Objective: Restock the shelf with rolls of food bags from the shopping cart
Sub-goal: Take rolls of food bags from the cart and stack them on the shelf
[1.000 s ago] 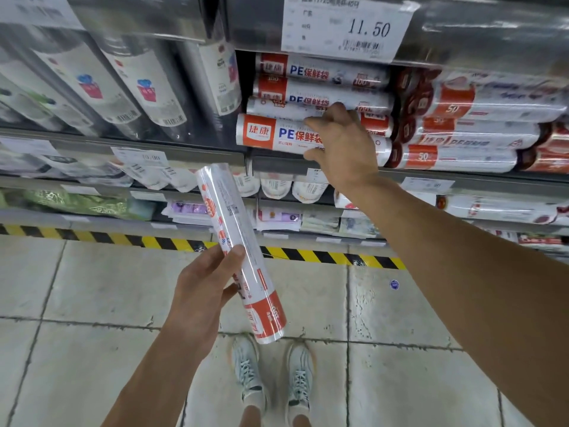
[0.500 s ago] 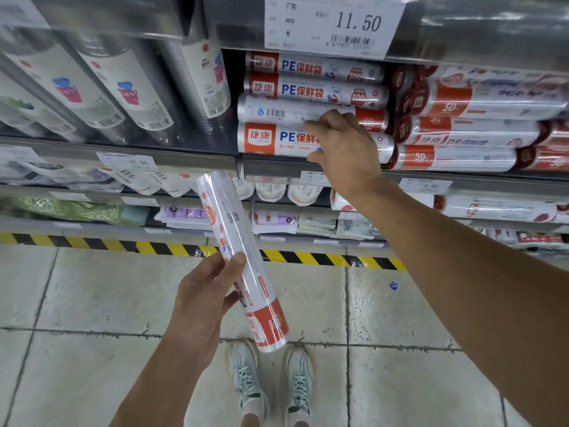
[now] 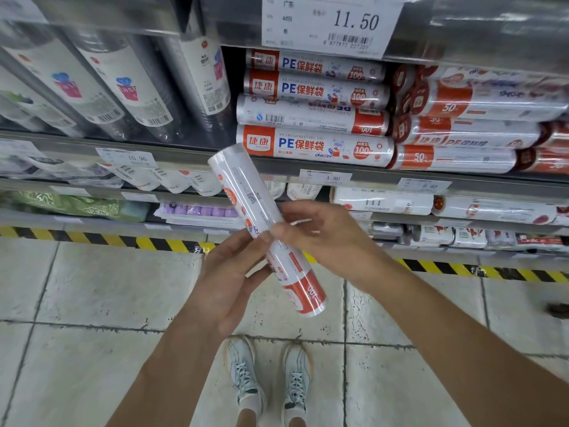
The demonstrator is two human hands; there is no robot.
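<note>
both hands hold one roll of food bags (image 3: 265,229) in front of the shelf (image 3: 197,157), above the tiled floor (image 3: 92,303). the left hand (image 3: 229,274) cups the roll from below, fingers wrapped around its middle. the right hand (image 3: 323,234) closes on it from the right, fingertips pinching the wrapper near the middle. the roll tilts, its white end up and far, its orange end down and near. farther back, four matching rolls (image 3: 314,117) lie stacked flat on the shelf under the 11.50 price tag (image 3: 331,23). two sneakers (image 3: 269,374) show below.

Right hand (image 3: 320,232) motion-blurred
</note>
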